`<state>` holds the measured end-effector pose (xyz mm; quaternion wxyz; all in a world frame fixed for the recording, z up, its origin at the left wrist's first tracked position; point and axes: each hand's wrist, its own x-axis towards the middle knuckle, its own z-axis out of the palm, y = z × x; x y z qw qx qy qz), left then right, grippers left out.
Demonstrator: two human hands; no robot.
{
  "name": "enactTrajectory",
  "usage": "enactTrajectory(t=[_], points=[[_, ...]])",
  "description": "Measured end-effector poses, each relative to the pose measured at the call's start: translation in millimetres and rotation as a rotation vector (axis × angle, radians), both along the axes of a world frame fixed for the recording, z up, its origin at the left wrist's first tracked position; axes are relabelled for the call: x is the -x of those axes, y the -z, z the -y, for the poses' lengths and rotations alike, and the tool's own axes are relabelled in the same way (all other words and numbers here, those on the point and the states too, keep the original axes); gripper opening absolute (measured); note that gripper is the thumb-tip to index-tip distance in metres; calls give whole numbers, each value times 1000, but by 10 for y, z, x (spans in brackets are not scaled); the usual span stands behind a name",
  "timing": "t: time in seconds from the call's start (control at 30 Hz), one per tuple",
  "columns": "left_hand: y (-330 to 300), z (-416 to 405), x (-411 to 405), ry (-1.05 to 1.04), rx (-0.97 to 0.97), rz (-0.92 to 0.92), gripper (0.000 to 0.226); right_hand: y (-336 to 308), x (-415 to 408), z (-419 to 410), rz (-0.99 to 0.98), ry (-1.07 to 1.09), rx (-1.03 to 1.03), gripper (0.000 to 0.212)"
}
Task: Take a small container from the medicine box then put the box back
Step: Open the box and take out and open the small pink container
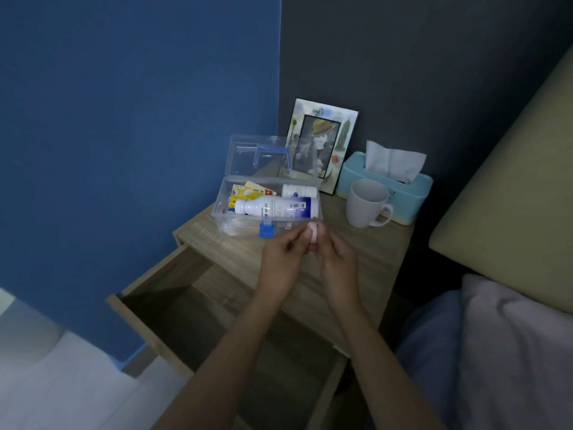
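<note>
A clear plastic medicine box with a blue latch stands on the wooden nightstand, its lid raised and leaning back. Inside lie a large white bottle, a smaller white bottle and some sachets. Just in front of the box, my left hand and my right hand meet around a small pinkish-white container. Fingertips of both hands pinch it, and most of it is hidden by them.
The nightstand's drawer is pulled out below my forearms. A white mug, a light blue tissue box and a picture frame stand behind and right of the medicine box. A bed with a headboard lies at the right.
</note>
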<state>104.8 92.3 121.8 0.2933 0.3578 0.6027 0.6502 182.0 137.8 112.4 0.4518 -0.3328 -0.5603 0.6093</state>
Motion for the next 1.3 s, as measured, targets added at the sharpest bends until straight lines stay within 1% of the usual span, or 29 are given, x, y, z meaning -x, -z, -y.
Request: enactTrajectory(t=[0.1, 0.23, 0.37, 0.47, 0.6, 0.7, 0.8, 0.93, 0.97, 1.03, 1.07, 1.1, 1.13, 1.23, 1.3], points=[[-14, -13, -64, 3, 3, -133, 30, -8, -3, 41, -47, 45, -13, 25], [2, -14, -61, -25, -1, -182, 30, -4, -5, 74, -34, 61, -60, 25], [49, -47, -102, -58, 7, -160, 25, 50, -8, 83, -29, 86, -64, 27], [97, -63, -106, -73, 67, -168, 29, 84, -3, 111, -11, 79, -61, 29], [120, -54, -68, -92, 151, -130, 32, 88, -17, 90, 1, 48, -25, 26], [152, -25, -73, -66, 119, -66, 28, 104, -25, 64, 12, 57, -27, 28], [204, -3, -85, -73, 89, -115, 23, 128, -10, 74, 22, 72, 2, 27], [219, -31, -70, -109, 179, -186, 43, 136, -20, 93, 17, 65, 37, 26], [214, -30, -71, -114, 161, -171, 43, 135, -27, 91, 27, 69, 38, 28], [191, -12, -88, -108, 85, -109, 26, 131, -33, 91, 52, 76, 24, 30], [184, -2, -88, -104, 62, -103, 17, 129, -29, 95, 60, 79, 19, 30], [183, 5, -83, -104, 62, -110, 13, 126, -25, 101, 67, 80, 20, 30], [189, 5, -74, -108, 81, -108, 14, 123, -23, 110, 74, 78, 23, 30], [184, -8, -70, -139, 169, -60, 31, 116, -21, 132, 74, 61, 33, 31], [171, 2, -82, -123, 146, 1, 30, 116, -31, 130, 79, 64, 34, 32]])
